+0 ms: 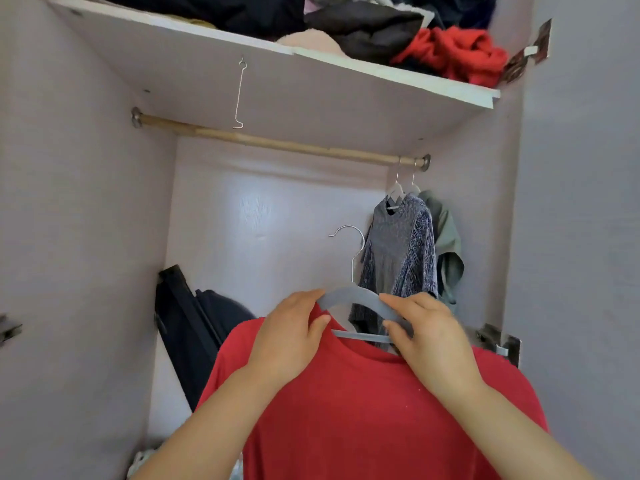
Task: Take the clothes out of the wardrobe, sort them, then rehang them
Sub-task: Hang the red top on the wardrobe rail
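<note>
The red shirt (363, 410), nearest, is held up before the wardrobe (86, 202), its collar gripped by the left hand (287, 334) against the grey hanger (349, 293), whose right arm the right hand (429, 337) pinches (I think to seat the neck properly) before hanging on the far rail (277, 142).

The white shelf (381, 69) bears heaped clothes (367, 32), a red garment (457, 53) at its right; the rail (277, 142) below carries two hung tops (398, 251).
</note>
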Demonstrator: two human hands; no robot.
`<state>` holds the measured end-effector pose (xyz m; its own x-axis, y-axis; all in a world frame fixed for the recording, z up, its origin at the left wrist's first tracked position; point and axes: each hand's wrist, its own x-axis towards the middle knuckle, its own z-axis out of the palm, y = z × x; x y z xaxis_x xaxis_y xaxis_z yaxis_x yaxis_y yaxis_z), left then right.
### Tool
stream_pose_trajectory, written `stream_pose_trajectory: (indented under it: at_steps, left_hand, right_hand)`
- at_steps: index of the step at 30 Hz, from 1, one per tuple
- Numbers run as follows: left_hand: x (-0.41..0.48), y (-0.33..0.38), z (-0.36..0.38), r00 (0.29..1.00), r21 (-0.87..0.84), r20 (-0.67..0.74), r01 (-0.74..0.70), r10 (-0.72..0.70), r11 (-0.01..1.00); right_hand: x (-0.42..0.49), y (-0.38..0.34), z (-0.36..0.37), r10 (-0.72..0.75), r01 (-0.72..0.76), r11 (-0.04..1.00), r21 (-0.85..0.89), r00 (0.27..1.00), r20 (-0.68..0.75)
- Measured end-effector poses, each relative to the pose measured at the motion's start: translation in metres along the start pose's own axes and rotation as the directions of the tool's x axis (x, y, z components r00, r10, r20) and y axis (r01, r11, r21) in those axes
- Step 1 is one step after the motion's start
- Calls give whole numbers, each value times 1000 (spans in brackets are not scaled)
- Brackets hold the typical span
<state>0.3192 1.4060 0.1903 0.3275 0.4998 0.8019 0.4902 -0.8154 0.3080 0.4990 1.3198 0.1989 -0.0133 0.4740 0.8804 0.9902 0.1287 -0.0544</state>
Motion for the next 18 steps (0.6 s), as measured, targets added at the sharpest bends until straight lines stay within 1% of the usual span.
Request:
stream_pose_trajectory:
  at_steps: [4,7,13,18]
  left_hand:
    - [49,-29,25,1000,41,-17,-3,4,999]
    - [80,-49,38,999,32,-34,-6,7,999]
    - [144,-95,56,993,39,-119,-20,24,999]
    - [198,-134,62,990,19,-131,-57,59,998]
  right_hand:
    - [47,29,30,14,-15,999,-37,1000,-24]
    - [82,41,49,32,-32,996,-89,999,5]
    - [152,60,84,80,-77,981,-181,997,7]
    - [210,65,107,113,-124,957,-261,992,-57]
